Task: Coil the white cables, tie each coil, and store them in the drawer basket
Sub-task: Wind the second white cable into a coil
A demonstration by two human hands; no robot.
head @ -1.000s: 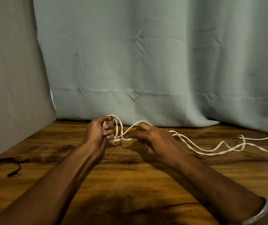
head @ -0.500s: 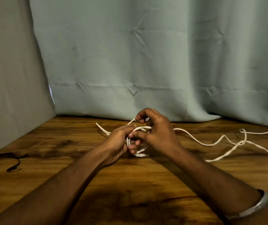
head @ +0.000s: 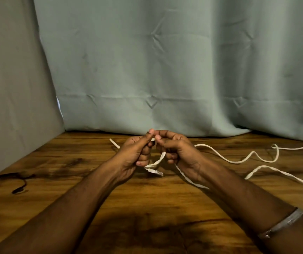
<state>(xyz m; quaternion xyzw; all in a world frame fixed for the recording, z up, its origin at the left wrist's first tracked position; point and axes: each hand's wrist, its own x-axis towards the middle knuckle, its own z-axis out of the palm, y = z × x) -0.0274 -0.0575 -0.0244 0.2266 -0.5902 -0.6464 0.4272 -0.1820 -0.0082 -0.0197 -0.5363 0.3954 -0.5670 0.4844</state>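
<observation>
Reaching in from the lower corners of the frame, both bare forearms converging toward the centre. Left hand (head: 131, 154) sitting just left of centre, fingers curling inward, thumb stretching up and to the right until its tip is meeting the other hand's fingertips. Right hand (head: 181, 153) sitting just right of centre, knuckles arching upward, index finger and thumb pinching at the top, lower fingers folding into the palm. Both hands closing on the thin white flat cable (head: 238, 161), touching each other at the fingertips. Right forearm wearing a slim silver metal bangle (head: 282, 223) toward the lower right of the frame.
</observation>
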